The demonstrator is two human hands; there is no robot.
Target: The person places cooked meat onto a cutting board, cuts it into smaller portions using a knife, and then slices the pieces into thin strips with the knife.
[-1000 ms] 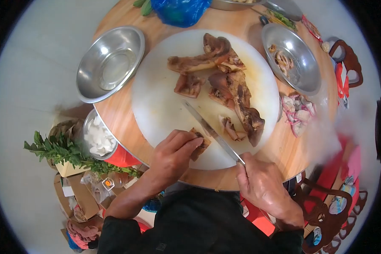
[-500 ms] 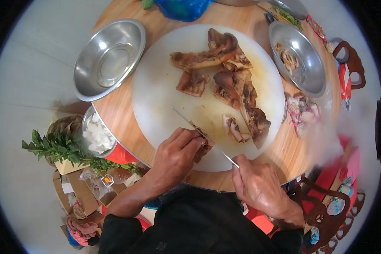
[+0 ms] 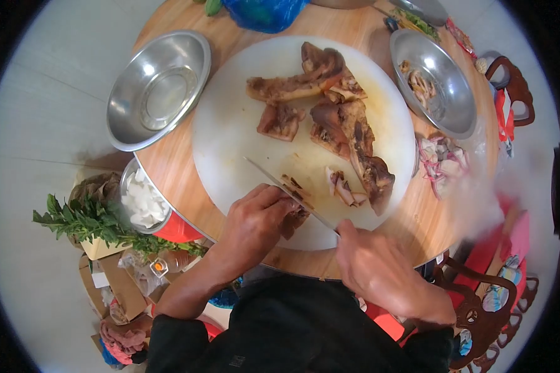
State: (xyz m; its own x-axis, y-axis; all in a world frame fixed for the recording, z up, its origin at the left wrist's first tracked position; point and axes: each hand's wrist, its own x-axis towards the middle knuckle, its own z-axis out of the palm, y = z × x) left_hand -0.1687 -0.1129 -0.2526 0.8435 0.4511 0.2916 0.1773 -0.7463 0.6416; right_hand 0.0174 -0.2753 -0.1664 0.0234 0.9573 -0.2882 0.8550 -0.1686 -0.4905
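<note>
My right hand [image 3: 372, 256] is closed around the handle of a long knife [image 3: 269, 177], whose blade points up and left across the board. Under my left hand [image 3: 255, 217], its fingers curled and pressing down, lies a piece of brown cooked meat [image 3: 294, 222] against the blade. A thin cut slice [image 3: 291, 183] rests just beyond the knife. Right of it are several pale slices [image 3: 345, 188] on the round white cutting board [image 3: 227, 130]. Farther up the board lie a small square meat piece [image 3: 280, 122], a long strip [image 3: 286, 87] and a large dark piece [image 3: 354, 133].
A steel bowl [image 3: 121, 118] stands left of the board, and another bowl [image 3: 457, 105] with some slices stands right. A crumpled cloth or bag [image 3: 440, 163] lies below that. A blue plastic bag [image 3: 267, 13] sits at the back. White chunks fill a container [image 3: 144, 202] beside green leaves [image 3: 84, 217].
My right hand has moved slightly left and turned over the knife handle, and the blade has shifted left. A cut slice now lies apart beyond the blade. The view has shifted a little.
</note>
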